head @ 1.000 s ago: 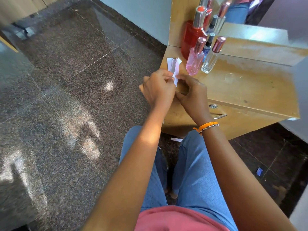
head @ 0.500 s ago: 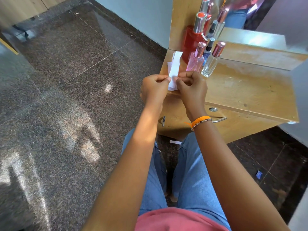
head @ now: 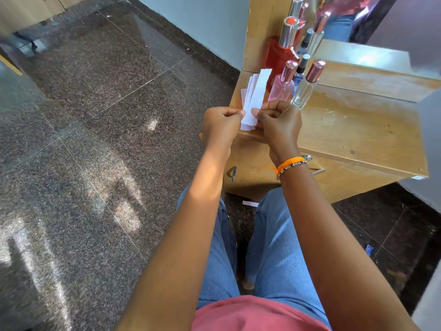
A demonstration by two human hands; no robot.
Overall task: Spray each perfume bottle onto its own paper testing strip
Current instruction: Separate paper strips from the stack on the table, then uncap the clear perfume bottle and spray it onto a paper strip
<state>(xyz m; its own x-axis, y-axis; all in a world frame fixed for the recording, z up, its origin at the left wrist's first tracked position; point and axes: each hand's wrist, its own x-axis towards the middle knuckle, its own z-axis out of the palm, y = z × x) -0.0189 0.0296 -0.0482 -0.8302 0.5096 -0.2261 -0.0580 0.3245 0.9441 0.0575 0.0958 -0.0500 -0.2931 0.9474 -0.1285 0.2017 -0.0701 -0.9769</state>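
while both hands pinch paper strips (head: pixel 253 99) (fanned upright), left hand (head: pixel 220 126), right hand (head: pixel 279 123), fingers curled

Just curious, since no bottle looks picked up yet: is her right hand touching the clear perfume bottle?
Cannot tell. In the head view the right hand pinches the paper strips, and its knuckles sit right beside the clear bottle; no gap or contact shows plainly.

matt paper strips (head: pixel 255 96), glossy glass bottles (head: pixel 281 88), worn wooden table (head: pixel 358 132)

Wooden desk (head: pixel 358 130) on speckled granite floor (head: pixel 95 139) (sunlit patches).
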